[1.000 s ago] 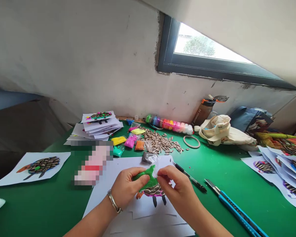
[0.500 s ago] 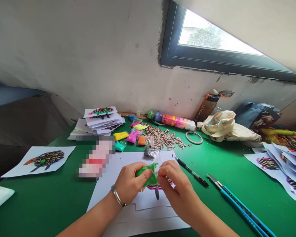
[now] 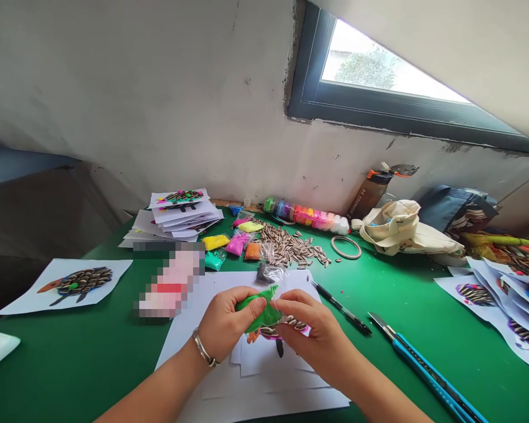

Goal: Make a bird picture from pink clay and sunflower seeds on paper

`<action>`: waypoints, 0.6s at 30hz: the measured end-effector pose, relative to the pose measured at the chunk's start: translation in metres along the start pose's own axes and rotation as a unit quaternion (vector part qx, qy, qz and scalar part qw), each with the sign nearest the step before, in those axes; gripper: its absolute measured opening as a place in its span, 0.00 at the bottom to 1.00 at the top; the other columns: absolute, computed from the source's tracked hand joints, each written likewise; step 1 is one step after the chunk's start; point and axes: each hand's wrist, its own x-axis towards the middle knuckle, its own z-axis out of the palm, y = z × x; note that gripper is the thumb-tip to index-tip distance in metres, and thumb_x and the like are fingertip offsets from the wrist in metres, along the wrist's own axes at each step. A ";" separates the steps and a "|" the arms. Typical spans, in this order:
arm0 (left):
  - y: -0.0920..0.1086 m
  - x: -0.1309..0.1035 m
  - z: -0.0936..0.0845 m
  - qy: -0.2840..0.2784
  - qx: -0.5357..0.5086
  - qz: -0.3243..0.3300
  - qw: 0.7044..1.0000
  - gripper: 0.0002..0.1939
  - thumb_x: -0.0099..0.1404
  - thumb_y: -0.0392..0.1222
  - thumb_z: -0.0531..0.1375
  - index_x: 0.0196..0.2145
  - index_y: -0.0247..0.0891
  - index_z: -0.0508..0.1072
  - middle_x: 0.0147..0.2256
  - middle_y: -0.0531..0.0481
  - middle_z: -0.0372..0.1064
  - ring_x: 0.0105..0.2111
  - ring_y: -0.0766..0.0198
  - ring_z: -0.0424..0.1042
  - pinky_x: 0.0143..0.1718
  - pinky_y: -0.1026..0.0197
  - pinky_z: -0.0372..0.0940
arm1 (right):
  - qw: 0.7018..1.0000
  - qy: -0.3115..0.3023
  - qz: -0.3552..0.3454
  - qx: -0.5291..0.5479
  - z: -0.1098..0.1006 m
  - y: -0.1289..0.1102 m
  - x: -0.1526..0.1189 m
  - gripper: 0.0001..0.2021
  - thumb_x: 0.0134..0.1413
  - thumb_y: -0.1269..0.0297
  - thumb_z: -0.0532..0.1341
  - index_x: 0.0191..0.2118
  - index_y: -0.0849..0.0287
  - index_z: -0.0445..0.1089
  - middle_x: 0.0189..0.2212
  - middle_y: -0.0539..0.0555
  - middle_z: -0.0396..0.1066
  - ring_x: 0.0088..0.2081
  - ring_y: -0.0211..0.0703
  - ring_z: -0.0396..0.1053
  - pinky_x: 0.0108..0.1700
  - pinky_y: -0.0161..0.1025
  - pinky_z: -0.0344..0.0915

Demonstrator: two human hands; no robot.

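My left hand (image 3: 228, 322), with a silver bangle at the wrist, is closed round a small plastic bag of green modelling clay (image 3: 264, 313). The fingers of my right hand (image 3: 315, 332) are bent at the bag's clear right end and seem to pinch it; the fingertips are partly hidden. Under both hands lies a picture of sunflower seeds (image 3: 271, 333) with a pink outline, an orange part and a dark leg, mostly covered by the hands. It rests on stacked white paper (image 3: 189, 341). Just beyond the hands is a bag of dark grey clay (image 3: 267, 272).
Loose sunflower seeds (image 3: 291, 244) and coloured clay bags (image 3: 238, 242) lie behind the paper. A black pen (image 3: 341, 308) and a blue utility knife (image 3: 432, 364), blade out, are at right. A seed bird picture (image 3: 81, 283) and a paper stack (image 3: 180, 226) stand left.
My right hand has shifted slightly and its fingers have spread a little at the bag's end. The green bag has moved a bit left with my left hand, baring more of the seed picture.
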 end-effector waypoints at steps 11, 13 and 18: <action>-0.001 0.001 0.001 -0.017 0.021 0.004 1.000 0.18 0.62 0.53 0.59 0.29 0.32 0.72 0.20 0.51 0.66 0.19 0.66 0.63 0.22 0.63 0.60 | 0.997 0.007 0.024 -0.077 0.000 -0.006 0.003 0.08 0.51 0.77 0.57 0.27 0.57 0.63 0.30 0.49 0.64 0.33 0.37 0.63 0.31 0.32 0.60; -0.003 0.001 0.001 -0.018 0.040 0.005 0.999 0.18 0.62 0.53 0.59 0.29 0.33 0.72 0.20 0.51 0.66 0.19 0.67 0.63 0.22 0.63 0.59 | 0.996 0.000 0.037 -0.086 0.000 -0.007 0.004 0.09 0.48 0.79 0.57 0.25 0.57 0.60 0.28 0.48 0.63 0.31 0.36 0.62 0.31 0.31 0.58; -0.004 0.000 0.003 -0.008 0.087 0.000 0.996 0.19 0.61 0.54 0.58 0.30 0.33 0.74 0.23 0.49 0.69 0.21 0.65 0.64 0.23 0.64 0.60 | 0.994 -0.008 0.059 -0.094 0.001 -0.009 0.004 0.11 0.42 0.80 0.55 0.23 0.57 0.55 0.23 0.44 0.59 0.27 0.33 0.57 0.27 0.30 0.52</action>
